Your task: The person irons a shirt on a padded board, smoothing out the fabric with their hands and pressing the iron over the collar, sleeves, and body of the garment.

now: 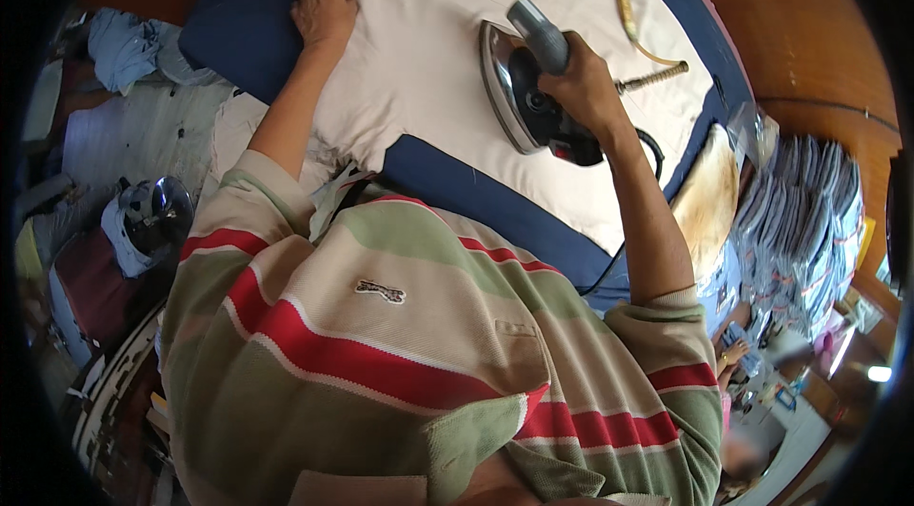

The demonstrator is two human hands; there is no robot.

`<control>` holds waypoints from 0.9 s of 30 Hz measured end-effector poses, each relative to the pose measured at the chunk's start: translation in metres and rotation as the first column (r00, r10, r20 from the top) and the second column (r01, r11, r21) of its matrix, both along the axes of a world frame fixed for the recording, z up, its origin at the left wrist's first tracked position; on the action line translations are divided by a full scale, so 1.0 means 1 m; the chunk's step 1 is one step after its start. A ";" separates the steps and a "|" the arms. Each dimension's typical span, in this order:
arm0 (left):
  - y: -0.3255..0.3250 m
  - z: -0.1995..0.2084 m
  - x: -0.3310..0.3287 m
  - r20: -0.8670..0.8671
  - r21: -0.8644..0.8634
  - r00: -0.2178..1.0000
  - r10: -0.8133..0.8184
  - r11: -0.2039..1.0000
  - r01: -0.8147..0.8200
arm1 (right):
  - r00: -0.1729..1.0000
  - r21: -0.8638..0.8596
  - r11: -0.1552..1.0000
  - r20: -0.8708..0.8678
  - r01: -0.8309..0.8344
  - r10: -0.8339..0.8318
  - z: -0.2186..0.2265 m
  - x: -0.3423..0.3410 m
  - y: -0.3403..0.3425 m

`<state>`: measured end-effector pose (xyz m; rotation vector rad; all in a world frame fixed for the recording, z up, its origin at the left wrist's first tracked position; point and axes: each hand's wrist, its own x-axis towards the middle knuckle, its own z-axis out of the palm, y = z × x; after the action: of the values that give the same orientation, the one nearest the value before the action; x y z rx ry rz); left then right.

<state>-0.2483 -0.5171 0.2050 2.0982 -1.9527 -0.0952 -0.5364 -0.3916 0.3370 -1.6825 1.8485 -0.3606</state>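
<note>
A cream garment (428,49) lies spread over a dark navy ironing surface (238,20). My right hand (581,82) is wrapped round the grey handle of a steam iron (522,97), which rests on the cloth with its metal edge toward the left. At the garment's left edge, my left hand (326,9) lies palm down, fingers apart and slightly bent, the thumb touching the cloth. A yellowish hose (624,1) and a coil-wrapped fitting (657,78) run to the iron's right. A black cord (609,273) hangs down beside my right forearm.
Plastic-wrapped stacks of folded grey-blue clothes (800,211) stand at the right, beside a cream padded piece (709,201). On the left are a small fan (167,206) and a pale blue cloth (124,49). Another person's hand (733,352) shows at the lower right.
</note>
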 end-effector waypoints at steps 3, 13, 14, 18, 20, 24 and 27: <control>0.002 0.010 0.012 -0.154 0.057 0.987 0.048 0.998 -0.039 | 0.987 -0.013 0.987 -0.006 -0.159 0.159 -0.009 0.031 -0.037; 0.115 0.013 0.041 -0.224 0.008 0.973 0.053 0.999 -0.053 | 0.913 -0.118 0.907 -0.105 -0.405 0.394 -0.019 0.121 -0.142; 0.120 0.012 0.046 -0.181 0.056 0.983 0.024 0.998 -0.014 | 0.909 -0.110 0.904 -0.118 -0.413 0.400 -0.017 0.126 -0.146; 0.118 0.012 0.064 -0.853 0.393 0.407 0.326 0.915 0.088 | 0.916 -0.104 0.912 -0.108 -0.398 0.387 -0.012 0.127 -0.145; 0.120 0.041 0.073 -0.716 0.443 -0.342 0.609 0.774 0.452 | 0.914 -0.118 0.911 -0.156 -0.394 0.375 -0.014 0.129 -0.147; 0.138 0.015 0.096 -0.605 0.584 -0.032 0.796 0.470 0.662 | 0.915 -0.126 0.910 -0.146 -0.394 0.376 -0.014 0.128 -0.148; 0.154 -0.004 0.116 -0.677 0.375 -0.217 0.703 0.584 0.720 | 0.910 -0.129 0.903 -0.132 -0.409 0.393 -0.012 0.127 -0.146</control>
<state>-0.1321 -0.3627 0.2014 0.9241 -0.4745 -2.4145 -0.4090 -0.5378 0.3255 -2.1708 1.5173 -0.2501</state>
